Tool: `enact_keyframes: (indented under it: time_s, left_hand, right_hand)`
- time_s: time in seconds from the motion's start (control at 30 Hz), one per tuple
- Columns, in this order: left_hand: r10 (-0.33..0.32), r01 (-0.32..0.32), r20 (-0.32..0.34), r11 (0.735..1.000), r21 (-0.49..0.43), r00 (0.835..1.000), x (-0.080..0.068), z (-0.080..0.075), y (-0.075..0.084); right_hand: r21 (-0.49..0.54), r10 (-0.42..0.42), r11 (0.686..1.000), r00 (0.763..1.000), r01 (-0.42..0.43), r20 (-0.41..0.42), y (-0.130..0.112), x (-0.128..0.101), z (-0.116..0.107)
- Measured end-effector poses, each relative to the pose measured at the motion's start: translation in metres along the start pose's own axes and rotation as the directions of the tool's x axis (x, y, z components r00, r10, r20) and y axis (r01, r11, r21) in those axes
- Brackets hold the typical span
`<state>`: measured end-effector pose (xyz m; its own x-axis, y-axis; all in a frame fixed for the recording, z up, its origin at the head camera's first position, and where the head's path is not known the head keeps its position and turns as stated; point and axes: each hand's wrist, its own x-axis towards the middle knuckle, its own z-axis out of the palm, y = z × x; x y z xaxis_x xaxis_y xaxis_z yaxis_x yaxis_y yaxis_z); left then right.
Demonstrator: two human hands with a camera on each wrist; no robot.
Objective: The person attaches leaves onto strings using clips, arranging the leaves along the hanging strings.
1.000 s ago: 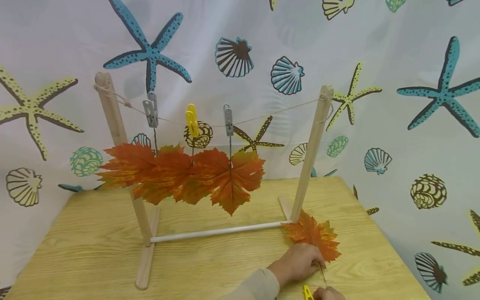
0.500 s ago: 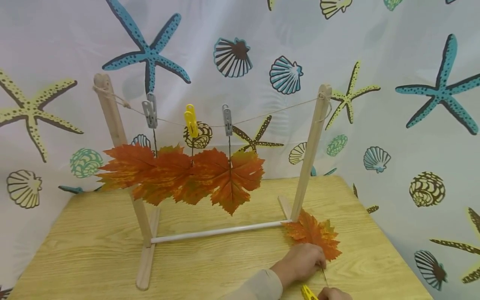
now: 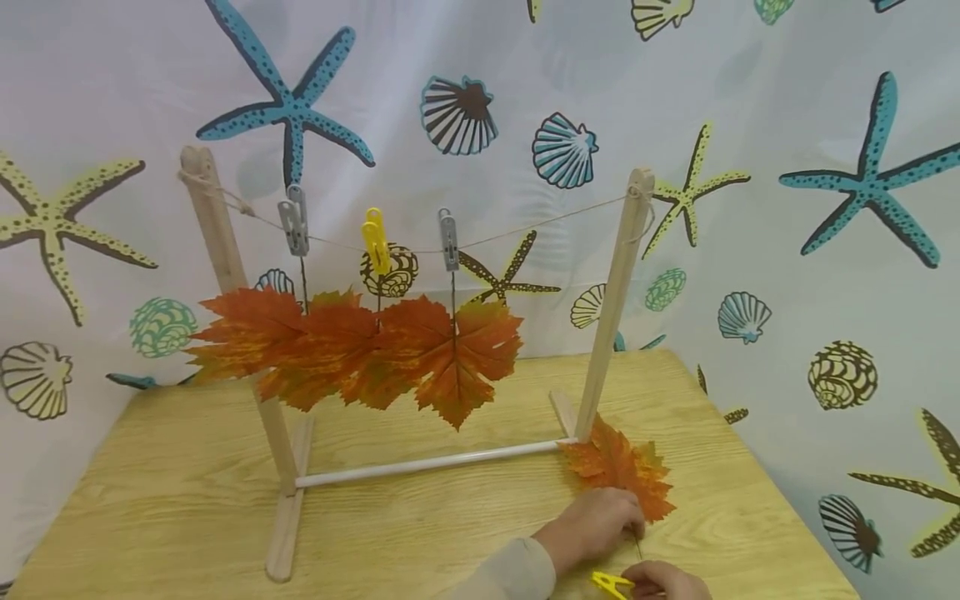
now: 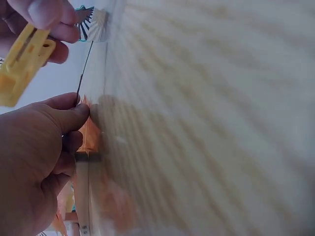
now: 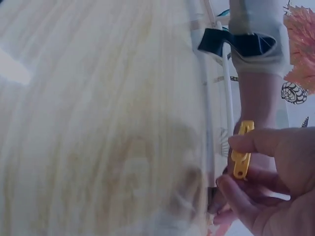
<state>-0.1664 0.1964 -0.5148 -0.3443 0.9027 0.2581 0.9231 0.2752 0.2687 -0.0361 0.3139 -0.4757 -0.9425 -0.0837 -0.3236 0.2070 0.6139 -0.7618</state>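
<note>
At the table's right front, my left hand (image 3: 592, 521) pinches the thin stem (image 4: 84, 71) of an orange-red artificial maple leaf (image 3: 626, 467) between thumb and forefinger. The leaf lies on the table beyond that hand, at the foot of the right post. Close by on the right, my right hand (image 3: 667, 579) holds a yellow clothespin (image 3: 611, 583). In the right wrist view its thumb and fingers grip the clothespin (image 5: 243, 147) near the left hand. Part of the right hand is cut off by the head view's lower edge.
A wooden stand with two posts (image 3: 611, 308) and a white crossbar (image 3: 435, 468) carries a twine line (image 3: 543, 223). Several maple leaves (image 3: 457, 358) hang from it by two grey clothespins (image 3: 447, 240) and one yellow clothespin (image 3: 377, 242). A shell-and-starfish curtain (image 3: 487, 50) hangs behind.
The right hand has moved slightly up and turned the yellow clothespin from upright to nearly sideways, pointing left. The left hand keeps its pinch on the stem. The head view has shifted slightly.
</note>
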Motion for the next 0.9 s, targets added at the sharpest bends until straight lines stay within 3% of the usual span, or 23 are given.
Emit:
enact_keyframes:
  time_s: [0.1,0.23,0.3,0.37,0.43,0.53,0.63,0.73,0.8,0.9]
  left_hand:
    - [0.029,-0.030,-0.025,0.999,-0.021,0.999,-0.012,-0.004,-0.005]
    - [0.072,-0.075,-0.038,0.992,-0.106,0.997,-0.027,-0.011,-0.010]
    - [0.080,-0.085,-0.036,0.980,-0.182,0.996,-0.034,-0.015,-0.012]
    - [0.071,-0.079,-0.040,0.962,-0.262,0.997,-0.040,-0.018,-0.015]
    - [0.037,-0.051,-0.044,0.933,-0.357,0.998,-0.047,-0.022,-0.019]
    - [-0.044,0.007,-0.058,0.851,-0.525,0.997,-0.059,-0.026,-0.023]
    - [-0.137,0.058,-0.071,0.756,-0.652,0.988,-0.069,-0.028,-0.028]
    - [-0.225,0.092,-0.072,0.642,-0.761,0.972,-0.078,-0.030,-0.030]
    - [-0.286,0.118,-0.052,0.548,-0.828,0.957,-0.084,-0.030,-0.031]
    - [-0.394,0.156,-0.028,0.426,-0.891,0.919,-0.088,-0.034,-0.032]
  right_hand:
    - [0.162,-0.078,0.984,0.996,0.069,0.051,0.001,-0.001,-0.002]
    - [0.340,-0.243,0.922,0.960,0.185,0.137,0.004,0.001,-0.008]
    - [0.408,-0.286,0.891,0.944,0.200,0.162,0.005,0.003,-0.010]
    - [0.457,-0.272,0.874,0.946,0.167,0.175,0.003,0.006,-0.010]
    - [0.482,-0.205,0.870,0.965,0.104,0.161,-0.001,0.008,-0.009]
    - [0.494,-0.123,0.868,0.985,0.047,0.122,-0.009,0.011,-0.007]
    - [0.491,-0.117,0.868,0.992,0.077,0.051,-0.017,0.015,-0.003]
    - [0.496,-0.135,0.859,0.991,0.123,-0.012,-0.023,0.019,0.002]
    - [0.503,-0.145,0.853,0.989,0.141,-0.032,-0.027,0.021,0.005]
    - [0.544,-0.147,0.828,0.989,0.136,-0.024,-0.035,0.026,0.003]
